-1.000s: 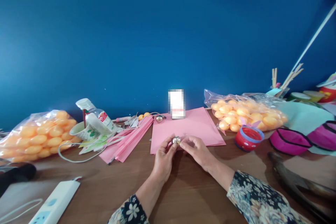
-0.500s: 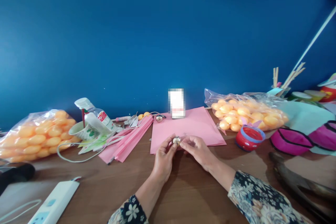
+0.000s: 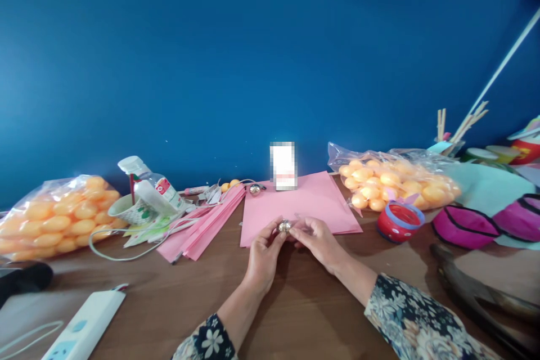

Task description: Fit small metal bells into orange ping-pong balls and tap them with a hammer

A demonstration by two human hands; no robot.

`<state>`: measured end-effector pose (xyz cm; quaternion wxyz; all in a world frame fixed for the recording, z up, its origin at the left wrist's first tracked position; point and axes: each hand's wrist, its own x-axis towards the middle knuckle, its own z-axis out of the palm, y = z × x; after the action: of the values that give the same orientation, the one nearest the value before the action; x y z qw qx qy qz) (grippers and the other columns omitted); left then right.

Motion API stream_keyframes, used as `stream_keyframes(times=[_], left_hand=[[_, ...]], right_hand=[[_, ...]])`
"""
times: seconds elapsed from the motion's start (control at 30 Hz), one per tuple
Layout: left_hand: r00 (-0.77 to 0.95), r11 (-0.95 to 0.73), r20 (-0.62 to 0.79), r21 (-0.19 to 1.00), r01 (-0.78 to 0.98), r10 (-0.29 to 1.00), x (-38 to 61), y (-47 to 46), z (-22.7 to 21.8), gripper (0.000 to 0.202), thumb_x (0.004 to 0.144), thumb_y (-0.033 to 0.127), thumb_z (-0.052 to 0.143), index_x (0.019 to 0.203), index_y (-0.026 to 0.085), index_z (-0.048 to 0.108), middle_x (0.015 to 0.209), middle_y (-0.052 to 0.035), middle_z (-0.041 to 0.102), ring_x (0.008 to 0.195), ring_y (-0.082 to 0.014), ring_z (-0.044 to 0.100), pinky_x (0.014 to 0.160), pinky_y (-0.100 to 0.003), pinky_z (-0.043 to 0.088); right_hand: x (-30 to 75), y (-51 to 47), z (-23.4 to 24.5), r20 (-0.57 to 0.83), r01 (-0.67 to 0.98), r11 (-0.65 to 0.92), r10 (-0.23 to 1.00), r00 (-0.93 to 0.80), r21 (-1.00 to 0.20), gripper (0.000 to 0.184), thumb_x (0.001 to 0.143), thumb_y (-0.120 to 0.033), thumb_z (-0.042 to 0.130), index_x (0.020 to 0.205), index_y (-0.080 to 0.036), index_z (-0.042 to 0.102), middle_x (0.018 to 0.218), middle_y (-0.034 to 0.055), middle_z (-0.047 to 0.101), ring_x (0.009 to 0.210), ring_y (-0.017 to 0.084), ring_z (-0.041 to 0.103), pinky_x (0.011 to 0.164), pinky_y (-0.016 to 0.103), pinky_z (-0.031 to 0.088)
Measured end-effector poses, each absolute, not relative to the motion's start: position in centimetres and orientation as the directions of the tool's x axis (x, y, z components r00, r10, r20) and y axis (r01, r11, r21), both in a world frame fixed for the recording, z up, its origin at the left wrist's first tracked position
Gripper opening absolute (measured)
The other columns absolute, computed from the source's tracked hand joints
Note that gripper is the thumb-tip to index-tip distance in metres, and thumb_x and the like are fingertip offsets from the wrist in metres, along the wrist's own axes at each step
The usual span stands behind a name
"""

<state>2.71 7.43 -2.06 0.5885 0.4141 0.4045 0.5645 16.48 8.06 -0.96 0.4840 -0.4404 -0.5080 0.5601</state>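
My left hand (image 3: 264, 255) pinches a small shiny metal bell (image 3: 284, 226) between thumb and fingers, just over the near edge of a pink paper sheet (image 3: 295, 202). My right hand (image 3: 318, 242) is closed in a pinch right beside the bell, touching it from the right; what its fingertips hold is too small to make out. Both hands hover low over the brown wooden table (image 3: 295, 315). A second small metal bell (image 3: 255, 189) lies at the far edge of the pink sheet.
Bags of orange balls lie at the left (image 3: 54, 216) and right (image 3: 392, 183). A stack of pink paper strips (image 3: 202, 225), a cup (image 3: 130, 211), a tilted bottle (image 3: 154, 183), a red tape roll (image 3: 399, 222), magenta cloth pieces (image 3: 464, 228) and a white power strip (image 3: 84, 326) surround the hands.
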Motion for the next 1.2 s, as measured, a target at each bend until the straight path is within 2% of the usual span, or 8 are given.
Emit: stream_keyframes(times=[0.17,0.33,0.5,0.67,0.87,1.07,1.2], left_hand=[[0.055,0.051,-0.033,0.931,-0.361,0.998,2.70,7.41,-2.04,0.045,0.068,0.027,0.067,0.111,0.018,0.058,0.110,-0.0088,0.064,0.104,-0.0239,0.056,0.096,-0.040,0.039],[0.087,0.087,-0.053,0.891,-0.445,0.995,2.61,7.44,-2.17,0.045,0.071,0.028,0.065,0.115,0.020,0.056,0.115,-0.0080,0.061,0.104,-0.0205,0.056,0.098,-0.037,0.037],[0.083,0.091,-0.058,0.875,-0.476,0.995,2.74,7.35,-1.97,0.047,0.070,0.028,0.065,0.115,0.019,0.055,0.107,-0.0078,0.065,0.096,-0.0189,0.061,0.095,-0.038,0.041],[0.090,0.098,-0.064,0.892,-0.441,0.994,2.84,7.32,-1.77,0.042,0.071,0.030,0.065,0.110,0.016,0.056,0.104,-0.0086,0.065,0.095,-0.0210,0.061,0.091,-0.039,0.044],[0.097,0.123,-0.089,0.887,-0.446,0.991,2.72,7.39,-1.79,0.041,0.071,0.029,0.064,0.109,0.016,0.057,0.106,-0.0095,0.064,0.098,-0.0208,0.059,0.092,-0.037,0.043],[0.110,0.117,-0.072,0.860,-0.496,0.991,2.56,7.33,-1.95,0.036,0.075,0.031,0.061,0.107,0.016,0.057,0.101,-0.0087,0.065,0.094,-0.0195,0.061,0.091,-0.039,0.043],[0.110,0.119,-0.076,0.877,-0.465,0.991,2.63,7.31,-1.85,0.036,0.073,0.030,0.062,0.107,0.016,0.057,0.096,-0.0077,0.065,0.089,-0.0184,0.062,0.088,-0.037,0.045]], right_hand=[[16.32,8.10,-0.95,-0.001,-0.121,-0.017,0.992,-0.128,-0.993,0.029,0.068,-0.041,0.066,0.078,-0.017,0.053,0.079,0.0023,0.065,0.071,0.017,0.064,0.056,0.025,0.051],[16.24,8.06,-0.90,0.024,-0.115,0.009,0.991,-0.132,-0.993,0.028,0.075,-0.042,0.059,0.087,-0.017,0.052,0.082,0.0024,0.064,0.072,0.015,0.064,0.061,0.026,0.052],[16.17,7.93,-1.00,0.067,-0.103,0.054,0.990,-0.127,-0.993,0.032,0.074,-0.043,0.059,0.092,-0.018,0.054,0.088,0.0036,0.063,0.074,0.016,0.063,0.060,0.027,0.053],[16.04,7.77,-1.02,0.089,-0.043,0.084,0.986,-0.142,-0.996,0.033,0.075,-0.042,0.058,0.099,-0.019,0.054,0.086,0.0039,0.063,0.074,0.016,0.062,0.060,0.028,0.054],[16.03,7.62,-0.75,0.176,0.043,0.186,0.969,-0.174,-0.982,0.032,0.073,-0.034,0.062,0.100,-0.020,0.053,0.102,0.0063,0.060,0.082,0.016,0.060,0.074,0.030,0.051],[15.98,7.43,-0.65,0.198,0.083,0.216,0.964,-0.179,-0.973,0.029,0.075,-0.033,0.061,0.100,-0.021,0.053,0.099,0.0038,0.060,0.075,0.014,0.058,0.071,0.028,0.049],[15.87,7.37,-0.96,0.218,0.128,0.239,0.963,-0.158,-0.963,0.028,0.074,-0.033,0.062,0.097,-0.021,0.053,0.094,0.0025,0.060,0.069,0.012,0.056,0.066,0.026,0.048]])
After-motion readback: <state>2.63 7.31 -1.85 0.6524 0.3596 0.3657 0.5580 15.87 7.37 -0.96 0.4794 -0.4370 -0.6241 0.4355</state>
